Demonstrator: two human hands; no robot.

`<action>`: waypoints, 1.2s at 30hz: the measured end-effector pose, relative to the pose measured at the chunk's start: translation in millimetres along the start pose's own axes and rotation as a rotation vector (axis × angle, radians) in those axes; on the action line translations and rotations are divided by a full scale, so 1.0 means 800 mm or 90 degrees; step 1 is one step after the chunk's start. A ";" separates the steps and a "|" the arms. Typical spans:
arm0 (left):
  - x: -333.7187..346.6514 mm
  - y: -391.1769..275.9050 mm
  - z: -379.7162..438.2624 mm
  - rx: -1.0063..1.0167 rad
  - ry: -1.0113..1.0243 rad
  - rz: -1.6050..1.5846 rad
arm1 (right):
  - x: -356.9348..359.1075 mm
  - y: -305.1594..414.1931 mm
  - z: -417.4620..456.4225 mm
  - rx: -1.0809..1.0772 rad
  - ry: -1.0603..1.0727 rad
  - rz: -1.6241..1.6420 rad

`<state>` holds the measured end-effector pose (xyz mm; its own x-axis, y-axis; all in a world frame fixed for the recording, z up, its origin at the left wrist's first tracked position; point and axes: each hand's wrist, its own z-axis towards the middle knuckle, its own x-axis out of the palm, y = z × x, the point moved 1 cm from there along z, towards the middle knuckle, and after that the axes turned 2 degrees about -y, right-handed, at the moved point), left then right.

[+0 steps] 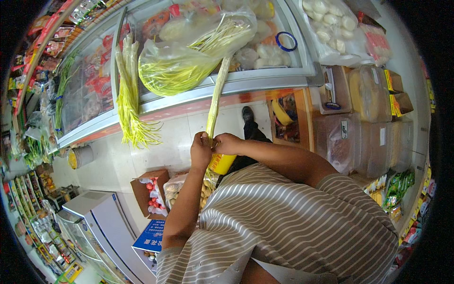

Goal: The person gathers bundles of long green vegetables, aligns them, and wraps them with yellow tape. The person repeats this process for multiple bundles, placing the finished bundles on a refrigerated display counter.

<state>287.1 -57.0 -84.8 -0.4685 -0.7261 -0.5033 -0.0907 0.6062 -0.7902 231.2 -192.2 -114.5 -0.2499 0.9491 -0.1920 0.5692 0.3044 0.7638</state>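
A slim bundle of yellow chives [217,96] stretches from the freezer's edge down to my hands, its pale stems at the far end. My left hand [200,151] pinches the near part between thumb and fingers. Close beside it, my right hand [227,143] has its fingertips on the same bundle; the contact between the hands is partly hidden. On the freezer's glass lid lies a clear plastic bag [170,69] of loose yellow chives. Left of the bag, another bundle of yellow chives [127,88] hangs its leaf tips over the rim.
A roll of blue tape [286,41] rests on the chest freezer [262,78]. Green stalks [63,94] with blue ties lie at its left. Below my hands is a yellow printed object [222,163]. A carton [150,193] of red produce stands on the floor; plastic bins [335,142] stand at right.
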 end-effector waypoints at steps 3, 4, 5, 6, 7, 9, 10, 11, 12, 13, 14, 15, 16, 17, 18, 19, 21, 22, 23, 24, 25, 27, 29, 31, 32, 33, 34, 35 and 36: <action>0.008 0.009 0.000 0.042 -0.020 0.083 | -0.001 -0.001 -0.001 -0.014 -0.027 -0.016; 0.009 0.013 -0.002 0.063 -0.025 0.135 | 0.000 0.002 -0.001 -0.019 -0.040 -0.043; 0.010 0.018 -0.003 0.015 0.028 0.070 | -0.001 0.005 -0.002 -0.025 -0.054 -0.069; 0.004 0.014 -0.009 -0.035 0.082 0.006 | 0.000 0.006 -0.005 -0.041 -0.017 -0.053; -0.001 0.012 -0.013 -0.086 0.134 -0.058 | 0.000 0.006 -0.008 -0.058 0.020 -0.037; -0.001 0.035 -0.009 -0.080 0.117 -0.104 | 0.001 0.004 -0.016 -0.091 0.060 -0.001; -0.002 0.039 -0.006 -0.087 0.114 -0.117 | 0.003 0.002 -0.021 -0.107 0.063 0.020; -0.002 0.043 -0.004 -0.093 0.110 -0.131 | 0.004 0.000 -0.025 -0.123 0.066 0.040; -0.001 0.042 -0.004 -0.072 0.095 -0.119 | 0.003 -0.003 -0.026 -0.127 0.103 0.031; -0.001 0.045 0.000 -0.040 0.056 -0.071 | 0.003 -0.005 -0.028 -0.133 0.073 0.029; -0.002 0.048 0.005 -0.007 0.017 -0.023 | 0.005 -0.008 -0.031 -0.139 0.043 0.027; -0.003 0.044 0.007 0.025 -0.021 0.026 | 0.006 -0.012 -0.034 -0.144 0.012 0.027; -0.005 0.039 0.006 0.058 -0.056 0.060 | 0.005 -0.015 -0.033 -0.152 0.027 0.025; -0.004 0.036 0.005 0.052 -0.065 0.083 | 0.007 -0.018 -0.033 -0.123 0.043 0.059; -0.003 0.033 0.004 0.046 -0.075 0.106 | 0.006 -0.016 -0.037 -0.095 0.058 0.093; -0.003 0.031 0.005 0.041 -0.085 0.130 | 0.007 -0.013 -0.040 -0.067 0.073 0.126; 0.002 0.039 0.013 0.109 -0.140 0.150 | 0.016 -0.022 -0.037 -0.109 0.026 0.090; 0.003 0.037 0.016 0.143 -0.166 0.159 | 0.023 -0.033 -0.031 -0.123 -0.005 0.097; 0.002 0.036 0.020 0.117 -0.138 0.100 | 0.029 -0.044 -0.024 -0.138 -0.036 0.102; -0.004 0.032 0.023 0.090 -0.112 0.041 | 0.036 -0.047 -0.020 -0.099 -0.076 0.159; -0.009 0.029 0.027 0.062 -0.085 -0.018 | 0.035 -0.053 -0.017 -0.083 -0.045 0.142; -0.015 0.030 0.041 -0.034 0.038 -0.143 | 0.028 -0.059 -0.010 -0.052 0.018 0.109; -0.033 0.021 0.045 -0.151 0.181 -0.243 | 0.027 -0.046 -0.008 -0.062 0.013 0.101; -0.035 0.038 0.054 -0.185 0.214 -0.225 | 0.028 -0.033 0.004 -0.097 0.015 0.062; -0.029 0.048 0.058 -0.198 0.221 -0.200 | 0.030 -0.026 0.009 -0.080 0.013 0.072; -0.026 0.049 0.061 -0.209 0.230 -0.174 | 0.033 -0.020 0.015 -0.084 0.016 0.001; -0.020 0.051 0.059 -0.215 0.240 -0.105 | 0.035 -0.014 0.019 -0.088 0.020 -0.069; -0.014 0.053 0.057 -0.218 0.243 -0.086 | 0.037 -0.010 0.022 -0.093 0.023 -0.139; -0.011 0.054 0.055 -0.160 0.206 -0.027 | 0.034 0.007 0.010 -0.068 0.022 -0.167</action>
<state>326.2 -39.1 -129.8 -0.7081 -0.6373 -0.3040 -0.3094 0.6670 -0.6778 234.0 -164.4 -120.6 -0.4052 0.8349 -0.3725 0.3963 0.5276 0.7514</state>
